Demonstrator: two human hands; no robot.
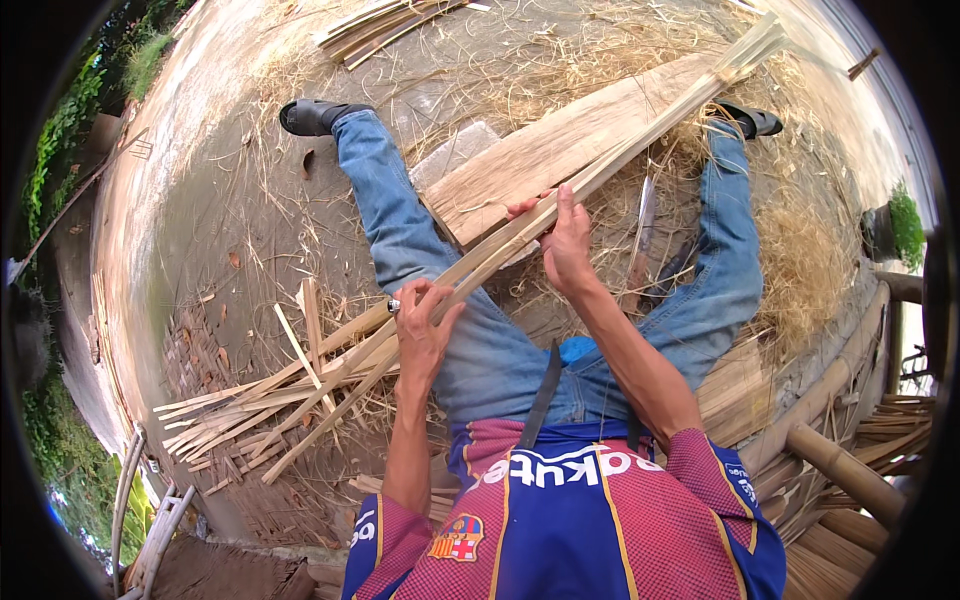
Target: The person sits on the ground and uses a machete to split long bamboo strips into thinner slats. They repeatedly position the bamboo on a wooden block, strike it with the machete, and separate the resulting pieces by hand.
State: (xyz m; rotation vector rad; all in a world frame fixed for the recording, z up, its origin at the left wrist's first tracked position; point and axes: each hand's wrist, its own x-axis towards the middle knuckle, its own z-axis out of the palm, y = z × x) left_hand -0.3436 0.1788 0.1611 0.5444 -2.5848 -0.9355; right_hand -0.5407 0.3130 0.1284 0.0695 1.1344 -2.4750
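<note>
A long bundle of pale bamboo strips (655, 120) slants across my lap, from the lower left to the far right. My right hand (567, 240) is closed round its middle, thumb on top and fingertips showing on the far side. Over my left thigh, my left hand (420, 325) grips the lower part of the strips, a dark ring on one finger. Just beyond the bundle lies a broad wooden plank (560, 150), partly covered by it at the right end. More loose split strips (240, 415) fan out on the ground at my left.
A machete-like blade (645, 215) lies between my legs, near my right hand. Curly shavings (800, 270) are heaped by my right leg. A flat block (455, 150) sits by the plank. Another strip pile (385, 30) lies at the far side. Bamboo poles (845, 475) stand at the lower right.
</note>
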